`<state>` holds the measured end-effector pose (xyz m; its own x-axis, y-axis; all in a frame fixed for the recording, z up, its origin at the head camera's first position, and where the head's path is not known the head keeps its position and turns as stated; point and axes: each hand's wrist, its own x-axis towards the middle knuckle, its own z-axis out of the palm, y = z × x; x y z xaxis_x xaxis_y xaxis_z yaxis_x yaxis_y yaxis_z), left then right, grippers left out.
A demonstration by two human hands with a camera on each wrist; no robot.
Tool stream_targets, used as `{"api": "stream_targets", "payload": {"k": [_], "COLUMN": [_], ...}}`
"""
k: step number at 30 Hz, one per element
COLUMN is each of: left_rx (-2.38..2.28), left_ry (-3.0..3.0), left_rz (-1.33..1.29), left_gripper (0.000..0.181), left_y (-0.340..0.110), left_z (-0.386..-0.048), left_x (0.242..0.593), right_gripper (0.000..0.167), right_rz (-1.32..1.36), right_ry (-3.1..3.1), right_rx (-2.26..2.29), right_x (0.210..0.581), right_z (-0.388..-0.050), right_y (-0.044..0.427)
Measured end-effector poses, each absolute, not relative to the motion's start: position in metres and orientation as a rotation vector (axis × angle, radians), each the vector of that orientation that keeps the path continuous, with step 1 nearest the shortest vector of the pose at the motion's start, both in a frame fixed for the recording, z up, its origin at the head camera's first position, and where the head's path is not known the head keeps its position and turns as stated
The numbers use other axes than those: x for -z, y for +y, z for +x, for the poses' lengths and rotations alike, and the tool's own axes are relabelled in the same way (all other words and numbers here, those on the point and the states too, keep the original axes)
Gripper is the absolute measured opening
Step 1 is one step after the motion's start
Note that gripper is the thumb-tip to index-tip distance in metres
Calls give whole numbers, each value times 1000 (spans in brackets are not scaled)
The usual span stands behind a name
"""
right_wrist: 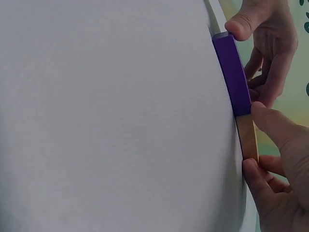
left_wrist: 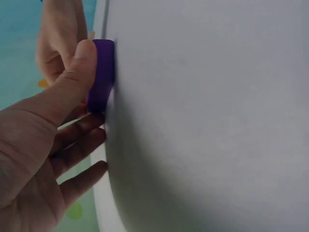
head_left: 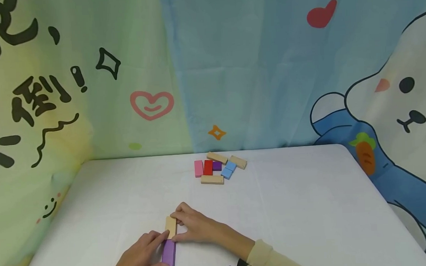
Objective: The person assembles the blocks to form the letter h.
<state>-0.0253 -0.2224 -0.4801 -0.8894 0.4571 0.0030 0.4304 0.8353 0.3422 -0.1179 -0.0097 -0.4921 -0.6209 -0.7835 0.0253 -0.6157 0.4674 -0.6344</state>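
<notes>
A purple block (head_left: 168,254) and a plain wooden block (head_left: 171,227) lie end to end on the white table, forming one line. My left hand (head_left: 138,255) holds the purple block lengthwise, thumb at its near end and index finger by the joint. In the left wrist view its other fingers are spread beside the purple block (left_wrist: 104,72). My right hand (head_left: 197,228) pinches the wooden block between thumb and fingers, from the right. The right wrist view shows the thumb near the joint and a fingertip at the far end of the wooden block (right_wrist: 247,137).
Farther back on the table (head_left: 291,209) sits a group of blocks: pink (head_left: 198,169), red (head_left: 208,167), purple (head_left: 217,166), blue (head_left: 229,170) and several plain wooden ones (head_left: 212,180). A printed curtain (head_left: 246,88) hangs behind the table's back edge.
</notes>
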Motion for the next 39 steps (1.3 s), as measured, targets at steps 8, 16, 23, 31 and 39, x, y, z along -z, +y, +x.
{"api": "stream_targets", "payload": {"k": [8, 16, 23, 31, 39], "left_rx": [-559, -626, -643, -594, -529], "left_ry": [2906, 2819, 2878, 2945, 2846], "left_rz": [942, 801, 754, 828, 753], "left_gripper": [88, 89, 68, 70, 76], "left_y": [-229, -230, -228, -222, -218], "left_z": [-33, -37, -39, -40, -45], "left_x": [481, 485, 484, 477, 472], "right_gripper": [58, 59, 60, 66, 65], "right_rz": [-1138, -1115, -1106, -1089, -928], "right_ry": [2443, 2452, 2449, 2509, 2622], "right_rx": [884, 866, 872, 884, 871], "right_x": [487, 485, 485, 485, 477], "right_z": [-114, -115, -115, -110, -122], "right_y": [-14, -16, -14, -11, 14]}}
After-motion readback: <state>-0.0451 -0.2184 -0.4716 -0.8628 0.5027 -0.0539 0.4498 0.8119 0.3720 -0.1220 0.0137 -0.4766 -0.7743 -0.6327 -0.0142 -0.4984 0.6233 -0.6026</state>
